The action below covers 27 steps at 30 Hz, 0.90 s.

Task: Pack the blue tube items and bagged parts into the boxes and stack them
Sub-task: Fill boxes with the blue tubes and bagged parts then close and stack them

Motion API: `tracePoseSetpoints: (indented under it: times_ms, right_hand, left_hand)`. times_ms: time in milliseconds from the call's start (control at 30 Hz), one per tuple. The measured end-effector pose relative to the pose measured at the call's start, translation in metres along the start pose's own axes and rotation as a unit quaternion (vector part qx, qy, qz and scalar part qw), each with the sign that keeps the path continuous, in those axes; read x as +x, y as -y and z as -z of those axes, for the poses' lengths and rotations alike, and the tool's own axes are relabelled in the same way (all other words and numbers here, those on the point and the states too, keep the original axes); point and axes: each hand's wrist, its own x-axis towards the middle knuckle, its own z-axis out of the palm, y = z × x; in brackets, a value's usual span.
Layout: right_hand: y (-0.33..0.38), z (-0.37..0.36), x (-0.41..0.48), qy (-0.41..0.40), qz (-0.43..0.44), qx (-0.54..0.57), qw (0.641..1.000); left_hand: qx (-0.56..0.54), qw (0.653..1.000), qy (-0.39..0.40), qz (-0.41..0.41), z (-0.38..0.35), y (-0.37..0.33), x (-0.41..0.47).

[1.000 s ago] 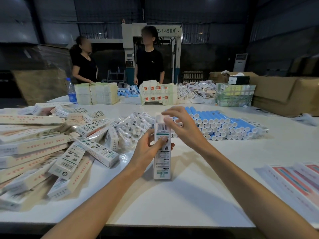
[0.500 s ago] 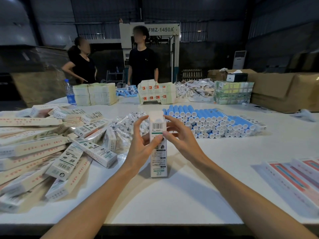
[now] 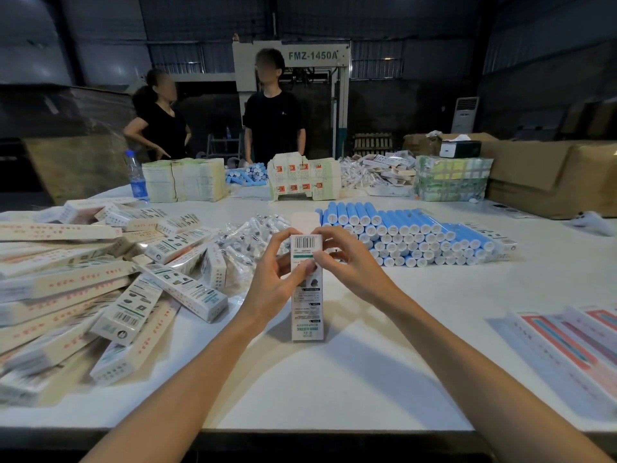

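Observation:
A tall white printed box (image 3: 307,312) stands upright on the white table (image 3: 334,379) in front of me, its top flap raised. My left hand (image 3: 277,279) grips its upper left side. My right hand (image 3: 347,262) pinches its upper right edge near the barcode. Behind the box lies a heap of clear bagged parts (image 3: 247,238). Blue tubes (image 3: 407,235) with white caps are stacked in rows to the right of that heap. A big pile of packed boxes (image 3: 100,279) covers the left of the table.
Flat unfolded cartons (image 3: 574,345) lie at the right edge. Bundles of flat cartons (image 3: 183,180), a water bottle (image 3: 137,178), more blue tubes (image 3: 247,177) and wrapped packs (image 3: 450,182) line the far side, where two people stand. Brown cardboard boxes (image 3: 551,175) sit at far right.
My right hand came down from the box's top to its upper right edge, and the top flap now stands up. The box stays upright in my left hand.

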Motion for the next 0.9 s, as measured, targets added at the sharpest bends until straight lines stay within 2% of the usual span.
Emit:
tracePoseSetpoints:
  times_ms: [167, 300, 400, 533, 733, 900]
  right_hand:
    - [0.012, 0.008, 0.013, -0.051, -0.03, 0.083, 0.995]
    - [0.021, 0.016, 0.035, 0.02, -0.067, 0.045, 0.997]
    - [0.023, 0.018, 0.045, 0.056, -0.039, 0.014, 0.998]
    - [0.017, 0.018, 0.043, 0.031, 0.018, -0.026, 0.999]
    - [0.006, 0.013, 0.041, -0.018, 0.026, -0.035, 0.999]
    - [0.006, 0.016, 0.038, 0.02, 0.033, 0.003, 0.999]
  left_hand:
    - [-0.001, 1.0, 0.005, 0.003, -0.001, -0.003, -0.002]
    - [-0.002, 1.0, 0.01, 0.015, -0.001, -0.004, -0.002]
    - [-0.002, 1.0, 0.011, 0.016, 0.001, -0.005, -0.002]
    - [-0.016, 1.0, 0.009, 0.014, 0.0, -0.007, -0.002]
    - [-0.024, 0.999, 0.01, 0.022, -0.001, -0.006, -0.003]
    - [-0.019, 0.999, 0.016, 0.022, -0.001, -0.006, -0.002]
